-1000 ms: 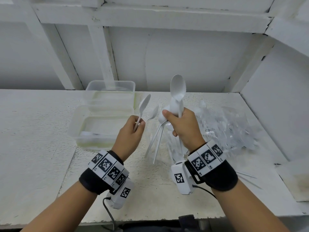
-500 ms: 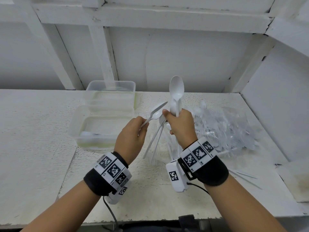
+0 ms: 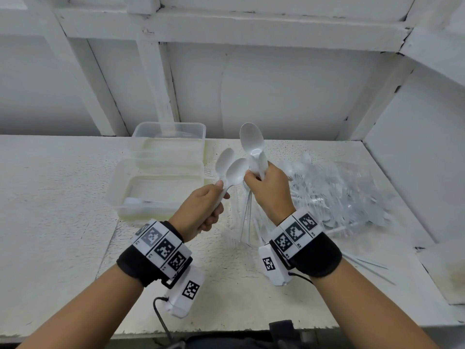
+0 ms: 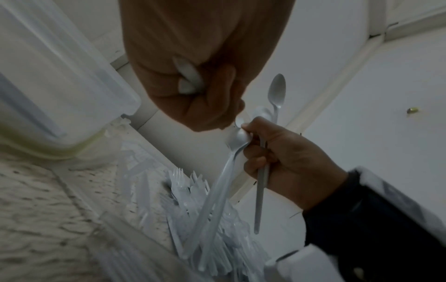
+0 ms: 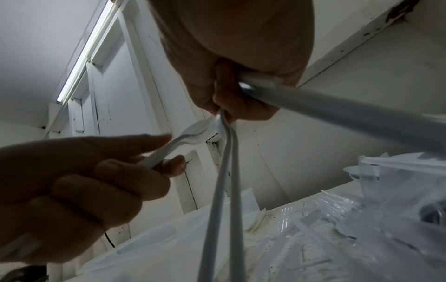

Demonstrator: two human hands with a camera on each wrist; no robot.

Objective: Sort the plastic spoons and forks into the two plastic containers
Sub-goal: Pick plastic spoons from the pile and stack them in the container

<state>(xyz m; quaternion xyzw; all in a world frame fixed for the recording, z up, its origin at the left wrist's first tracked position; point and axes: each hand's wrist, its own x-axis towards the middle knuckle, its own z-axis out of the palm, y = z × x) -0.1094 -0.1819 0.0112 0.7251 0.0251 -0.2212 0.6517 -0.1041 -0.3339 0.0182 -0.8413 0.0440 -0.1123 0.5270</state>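
Note:
My left hand grips white plastic spoons by their handles; two bowls stick up above it, the nearer one touching my right thumb. In the left wrist view their handle ends show in the curled left hand. My right hand grips a bundle of spoons, bowls up and handles hanging down. Two clear plastic containers stand at the left: the far container and the near container, which has white cutlery lying inside.
A heap of white cutlery in clear plastic wrap lies to the right of my hands, with forks below the bundle. Loose pieces lie near the right wall. The white table ends at a back wall and a right-hand wall.
My left hand moved right, up against the bundle in my right hand. It showed one spoon before; two bowls now stand above it. The right hand dropped slightly.

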